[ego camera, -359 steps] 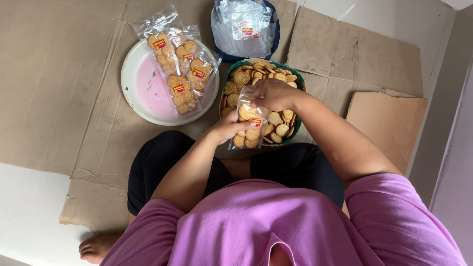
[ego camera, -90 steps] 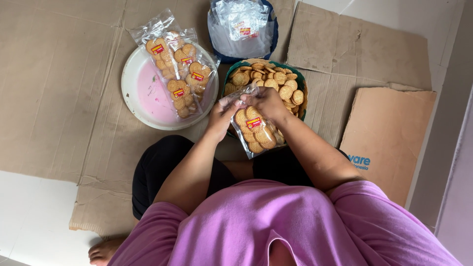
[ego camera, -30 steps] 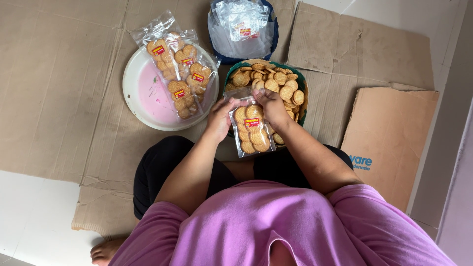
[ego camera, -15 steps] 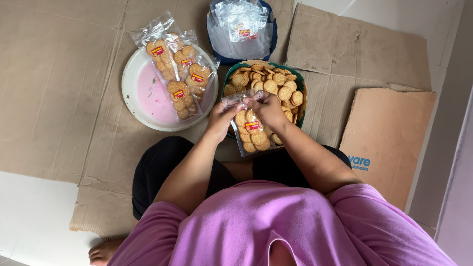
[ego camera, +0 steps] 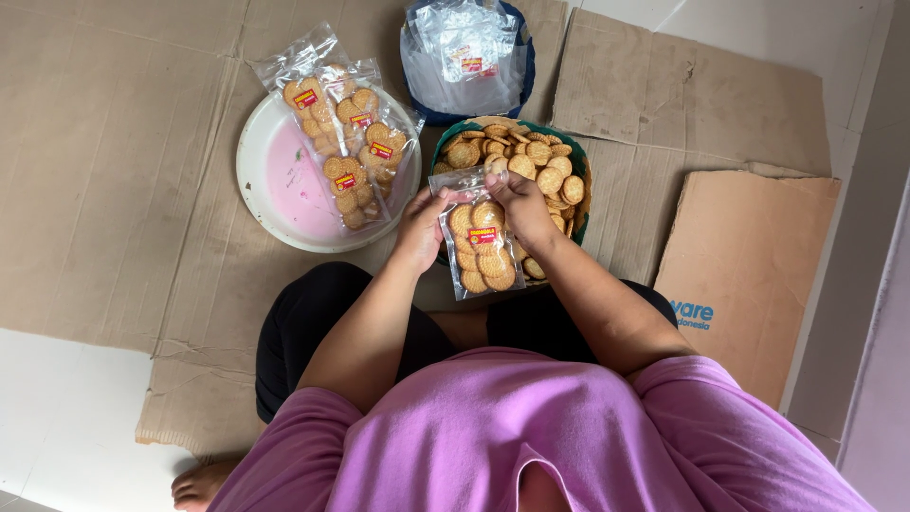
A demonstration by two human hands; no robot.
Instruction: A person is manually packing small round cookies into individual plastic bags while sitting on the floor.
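Observation:
My left hand [ego camera: 421, 226] and my right hand [ego camera: 519, 203] both grip the top of a clear plastic bag of round biscuits [ego camera: 480, 248] with a red and yellow label. The bag hangs just in front of a green basket [ego camera: 580, 204] heaped with loose biscuits [ego camera: 531, 161]. To the left, a white plate with a pink centre [ego camera: 284, 185] carries three filled biscuit bags [ego camera: 346, 142].
A blue bowl [ego camera: 526, 66] of empty clear bags [ego camera: 466, 52] stands behind the basket. Flattened cardboard sheets [ego camera: 114, 161] cover the floor, with a brown box flap [ego camera: 749, 275] at right. White tiles [ego camera: 57, 408] show at lower left. My knees sit below the bag.
The bag has filled with more biscuits since the oldest frame and dropped lower towards me. Over the last second both hands have stayed at its mouth, shifting only slightly.

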